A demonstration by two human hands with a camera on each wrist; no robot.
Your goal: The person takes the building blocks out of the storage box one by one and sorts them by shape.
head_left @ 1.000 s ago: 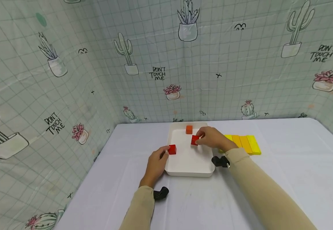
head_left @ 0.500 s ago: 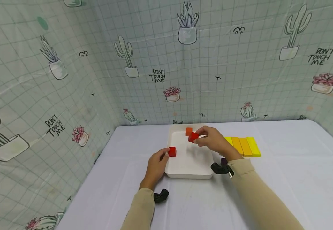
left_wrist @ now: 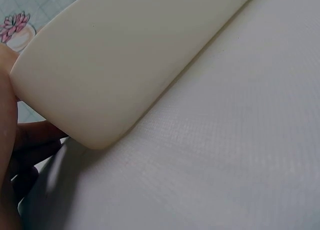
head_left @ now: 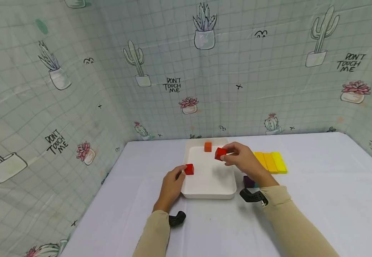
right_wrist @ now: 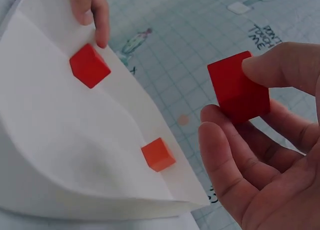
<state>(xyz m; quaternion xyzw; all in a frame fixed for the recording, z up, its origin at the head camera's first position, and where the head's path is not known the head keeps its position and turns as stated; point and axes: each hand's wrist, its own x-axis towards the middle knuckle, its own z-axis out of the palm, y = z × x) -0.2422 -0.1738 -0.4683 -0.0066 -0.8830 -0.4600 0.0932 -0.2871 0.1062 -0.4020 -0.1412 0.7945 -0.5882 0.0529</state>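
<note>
My right hand (head_left: 241,159) pinches a red cube (head_left: 220,154) above the right side of a white tray (head_left: 209,196). In the right wrist view the thumb lies on this red cube (right_wrist: 239,88), with fingers beneath it. My left hand (head_left: 172,184) grips the tray's left wall. In the left wrist view some of its fingers (left_wrist: 37,135) lie outside the tray wall (left_wrist: 120,55). A fingertip reaches over the rim, right at a second red cube (head_left: 189,169) inside the tray. An orange cube (head_left: 208,146) sits near the tray's far wall.
Yellow and orange blocks (head_left: 270,162) lie side by side right of the tray, partly behind the right hand. A dark purple block (head_left: 248,181) shows beside the right wrist, next to a sliver of teal. The white-covered table (head_left: 205,228) ends at a patterned cloth backdrop (head_left: 230,107).
The right hand has lifted the red cube from the tray and drawn it slightly right and nearer. The purple block has come into view. The left hand stays at the tray's left wall.
</note>
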